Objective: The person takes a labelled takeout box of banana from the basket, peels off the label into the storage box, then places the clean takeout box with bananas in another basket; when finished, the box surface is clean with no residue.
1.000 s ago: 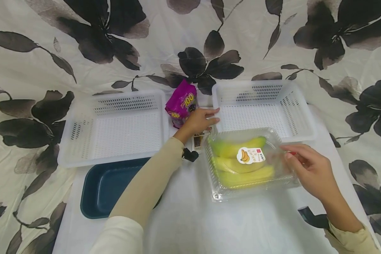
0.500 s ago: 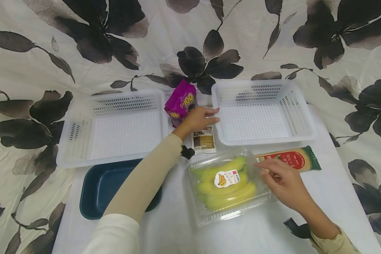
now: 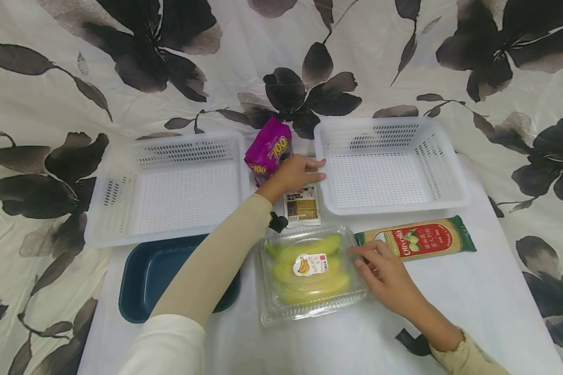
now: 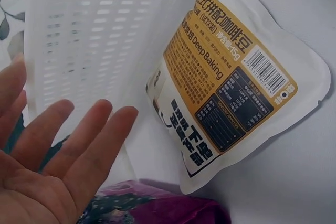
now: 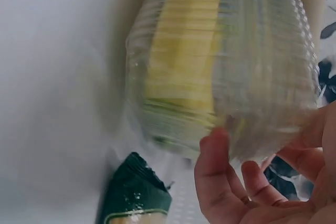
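Banana box (image 3: 309,273), right-wrist view blurred, head view sharp

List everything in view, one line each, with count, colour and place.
white perforated baskets: 2, white, side by side at the table's back
purple snack bag: 1, purple, between the baskets
coffee pouch: 1, white and amber, in front of the purple bag
banana clamshell: 1, clear with yellow bananas, table centre
Olitalia spaghetti pack: 1, green, red and yellow, right of the clamshell
dark blue tray: 1, front left, partly under the sleeve
floral cloth: 1, cream and black, backdrop
left hand: open, touching the right basket's rim
right hand: fingers against the clamshell's right edge
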Demonstrator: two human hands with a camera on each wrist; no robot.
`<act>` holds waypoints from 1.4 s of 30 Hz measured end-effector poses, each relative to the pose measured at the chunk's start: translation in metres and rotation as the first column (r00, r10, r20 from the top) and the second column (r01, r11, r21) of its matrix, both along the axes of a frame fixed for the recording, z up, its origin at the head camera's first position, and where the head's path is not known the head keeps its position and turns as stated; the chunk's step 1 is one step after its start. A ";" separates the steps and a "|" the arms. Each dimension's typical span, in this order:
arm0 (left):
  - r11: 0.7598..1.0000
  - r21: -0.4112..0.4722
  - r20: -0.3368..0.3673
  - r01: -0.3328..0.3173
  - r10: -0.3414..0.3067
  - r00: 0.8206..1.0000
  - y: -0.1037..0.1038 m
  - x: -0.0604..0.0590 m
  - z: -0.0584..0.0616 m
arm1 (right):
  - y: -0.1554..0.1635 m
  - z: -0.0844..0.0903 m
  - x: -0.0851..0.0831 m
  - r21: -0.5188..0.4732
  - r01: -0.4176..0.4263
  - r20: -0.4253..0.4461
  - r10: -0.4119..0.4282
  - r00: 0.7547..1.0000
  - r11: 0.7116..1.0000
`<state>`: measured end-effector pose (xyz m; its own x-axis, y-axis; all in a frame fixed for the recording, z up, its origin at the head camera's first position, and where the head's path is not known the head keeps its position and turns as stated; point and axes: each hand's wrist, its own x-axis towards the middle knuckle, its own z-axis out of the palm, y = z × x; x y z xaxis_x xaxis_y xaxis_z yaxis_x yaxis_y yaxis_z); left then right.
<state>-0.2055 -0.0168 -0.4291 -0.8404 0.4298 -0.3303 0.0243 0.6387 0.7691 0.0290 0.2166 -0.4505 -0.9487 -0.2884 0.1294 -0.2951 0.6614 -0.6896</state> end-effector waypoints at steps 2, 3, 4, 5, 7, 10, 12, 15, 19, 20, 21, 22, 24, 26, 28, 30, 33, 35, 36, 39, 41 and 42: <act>1.000 -0.001 -0.006 0.004 -0.004 1.000 0.000 0.000 0.000 | -0.002 -0.002 -0.001 -0.006 -0.008 0.032 0.008 0.999 1.000; 1.000 -0.001 -0.009 0.005 -0.005 1.000 0.001 -0.001 0.001 | -0.003 -0.002 -0.002 -0.010 -0.012 0.050 0.012 0.999 1.000; 1.000 0.001 -0.010 0.005 -0.005 1.000 0.001 -0.001 0.001 | -0.004 -0.002 -0.003 -0.013 -0.015 0.066 0.015 0.998 1.000; 1.000 0.003 -0.013 0.006 -0.006 1.000 0.001 -0.001 0.001 | -0.004 -0.003 -0.003 -0.014 -0.017 0.081 0.018 0.997 1.000; 1.000 0.004 -0.016 0.009 -0.009 1.000 0.001 -0.001 0.002 | -0.005 -0.003 -0.005 -0.012 -0.018 0.106 0.019 0.994 1.000; 1.000 -0.004 -0.021 0.014 -0.014 1.000 0.002 -0.001 0.003 | -0.008 -0.004 -0.008 -0.003 -0.024 0.132 0.024 0.991 1.000; 1.000 -0.009 -0.018 0.014 -0.014 1.000 0.002 -0.001 0.004 | -0.009 -0.004 -0.009 0.003 -0.027 0.143 0.026 0.989 1.000; 1.000 -0.018 -0.012 0.010 -0.010 1.000 0.003 -0.002 0.004 | -0.012 -0.004 -0.012 0.014 -0.032 0.154 0.029 0.988 0.999; 1.000 -0.029 -0.003 0.006 -0.006 1.000 0.003 -0.002 0.004 | -0.014 -0.004 -0.017 0.024 -0.041 0.161 0.036 0.986 0.999; 0.999 -0.033 0.000 0.006 -0.006 1.000 0.003 -0.002 0.005 | -0.014 -0.004 -0.018 0.025 -0.046 0.161 0.041 0.986 0.999; 0.999 -0.038 0.003 0.004 -0.004 1.000 0.003 -0.002 0.005 | -0.015 -0.004 -0.019 0.029 -0.049 0.163 0.044 0.986 0.998; 0.999 -0.042 0.005 0.003 -0.003 1.000 0.003 -0.002 0.006 | -0.015 -0.003 -0.020 0.033 -0.055 0.163 0.049 0.985 0.998; 0.999 -0.045 0.013 -0.001 0.001 1.000 0.002 -0.002 0.008 | -0.015 -0.003 -0.022 0.044 -0.065 0.166 0.057 0.985 0.997; 0.999 -0.046 0.018 -0.001 0.002 1.000 0.002 -0.001 0.009 | -0.016 -0.002 -0.024 0.051 -0.078 0.173 0.068 0.983 0.996; 0.999 -0.046 0.018 0.001 0.000 1.000 0.002 -0.001 0.010 | -0.016 -0.002 -0.026 0.051 -0.089 0.187 0.078 0.979 0.995; 0.999 -0.042 0.015 0.006 -0.006 1.000 0.003 -0.001 0.010 | -0.017 -0.002 -0.027 0.046 -0.100 0.202 0.088 0.975 0.994; 0.999 -0.041 0.009 0.009 -0.009 1.000 0.003 -0.002 0.010 | -0.016 -0.003 -0.028 0.034 -0.106 0.233 0.095 0.968 0.994; 0.999 -0.043 0.007 0.007 -0.007 1.000 0.003 -0.001 0.011 | -0.016 -0.003 -0.029 0.025 -0.106 0.249 0.097 0.964 0.994; 0.999 -0.045 0.009 0.006 -0.006 1.000 0.003 -0.001 0.011 | -0.016 -0.003 -0.029 0.021 -0.107 0.257 0.098 0.961 0.994; 0.999 -0.052 0.008 0.003 -0.003 1.000 0.002 0.000 0.012 | -0.016 -0.003 -0.029 0.004 -0.106 0.276 0.101 0.956 0.994; 0.999 -0.052 0.006 0.003 -0.003 1.000 0.002 0.000 0.012 | -0.016 -0.003 -0.029 0.000 -0.106 0.280 0.102 0.955 0.994; 0.998 -0.056 0.005 0.004 -0.003 1.000 0.002 -0.001 0.012 | -0.016 -0.004 -0.029 -0.001 -0.105 0.283 0.101 0.954 0.994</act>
